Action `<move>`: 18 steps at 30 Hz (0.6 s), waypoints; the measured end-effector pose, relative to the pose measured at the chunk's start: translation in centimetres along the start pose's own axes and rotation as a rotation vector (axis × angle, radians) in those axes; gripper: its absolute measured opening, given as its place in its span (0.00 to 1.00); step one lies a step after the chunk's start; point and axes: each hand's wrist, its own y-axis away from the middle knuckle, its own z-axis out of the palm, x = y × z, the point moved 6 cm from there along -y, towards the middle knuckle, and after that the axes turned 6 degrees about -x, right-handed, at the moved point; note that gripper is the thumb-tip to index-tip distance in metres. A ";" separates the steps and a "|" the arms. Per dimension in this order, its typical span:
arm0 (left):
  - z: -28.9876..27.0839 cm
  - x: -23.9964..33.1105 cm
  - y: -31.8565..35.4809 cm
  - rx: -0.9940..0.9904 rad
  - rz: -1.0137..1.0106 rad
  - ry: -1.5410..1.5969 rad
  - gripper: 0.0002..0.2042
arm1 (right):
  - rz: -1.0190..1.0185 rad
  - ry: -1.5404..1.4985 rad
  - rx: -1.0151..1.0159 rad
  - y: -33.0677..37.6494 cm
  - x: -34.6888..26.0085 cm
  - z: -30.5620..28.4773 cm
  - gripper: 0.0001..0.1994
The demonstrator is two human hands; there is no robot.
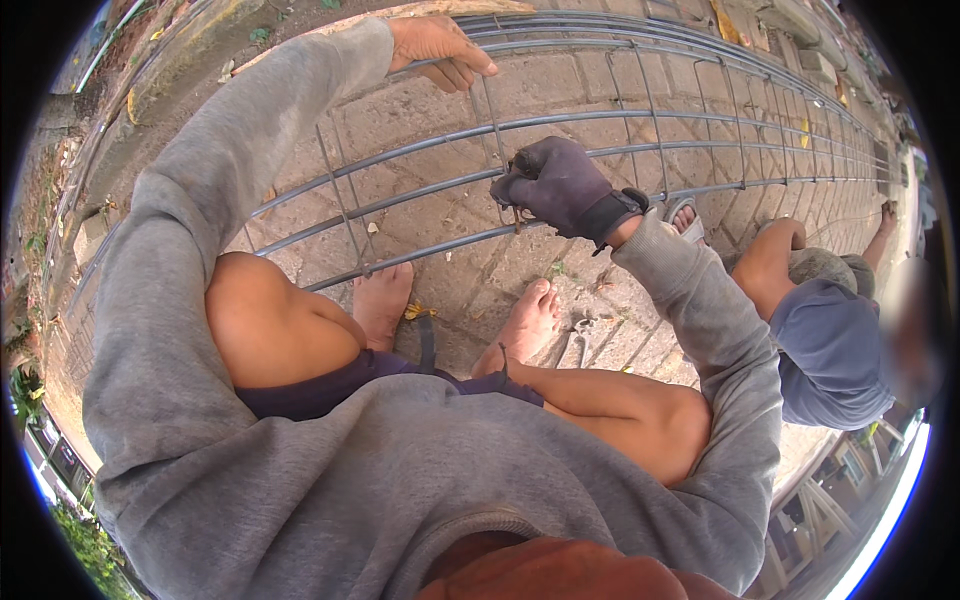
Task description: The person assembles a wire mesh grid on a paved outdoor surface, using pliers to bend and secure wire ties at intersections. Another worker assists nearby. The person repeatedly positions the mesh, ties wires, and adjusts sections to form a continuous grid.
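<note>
A long cage of steel reinforcing bars (400, 153), with thin square wire stirrups (655, 115), lies across in front of me. At its far side my bare left hand (440, 52) curls its fingers over a bar, close to the top of one stirrup. My right hand (560, 188), in a dark purple glove, is closed in a fist at the near side of that same stirrup. Something dark and small pokes out by its thumb, too hidden to name. Metal pincers (578, 342) lie on the paving to the right of my bare feet.
Another person (830, 340) crouches close on my right, with a sandalled foot (686, 220) beside the cage. Brick paving (450, 290) runs under everything. A concrete kerb (170, 70) borders the far left, and a wooden strip (400, 12) lies beyond the cage.
</note>
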 end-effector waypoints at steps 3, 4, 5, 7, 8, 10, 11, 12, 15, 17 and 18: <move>0.0 0.3 0.4 0.079 0.059 0.034 0.36 | 0.045 -0.060 0.011 0.4 0.1 -0.4 0.14; 0.0 0.3 0.4 0.086 0.053 0.042 0.35 | 0.046 -0.059 0.023 0.5 0.1 -0.5 0.14; 0.1 0.2 0.4 0.083 0.045 0.038 0.35 | 0.047 -0.056 0.037 0.7 0.1 -0.6 0.14; 0.2 0.2 0.3 0.079 0.044 0.041 0.33 | 0.028 -0.032 0.064 0.8 0.0 -0.7 0.15; 0.1 0.3 0.3 0.081 0.048 0.045 0.32 | 0.005 -0.013 0.079 0.9 -0.1 -0.8 0.15; 0.1 0.4 0.2 0.055 0.039 0.049 0.33 | -0.024 -0.027 0.096 0.8 -0.2 -0.7 0.15; 0.1 0.4 0.2 0.028 0.028 0.051 0.34 | -0.029 -0.058 0.099 0.8 -0.1 -0.7 0.15; 0.2 0.3 0.2 0.005 0.016 0.055 0.36 | -0.036 -0.087 0.100 0.8 -0.1 -0.6 0.15; 0.2 0.3 0.2 -0.016 0.014 0.098 0.35 | -0.004 -0.073 0.084 0.7 0.2 -0.3 0.15; 0.0 0.3 0.2 -0.002 0.025 0.135 0.34 | 0.002 -0.067 0.073 0.6 0.3 -0.1 0.15; 0.0 0.3 0.3 0.005 0.022 0.140 0.33 | -0.001 -0.058 0.079 0.6 0.3 -0.2 0.15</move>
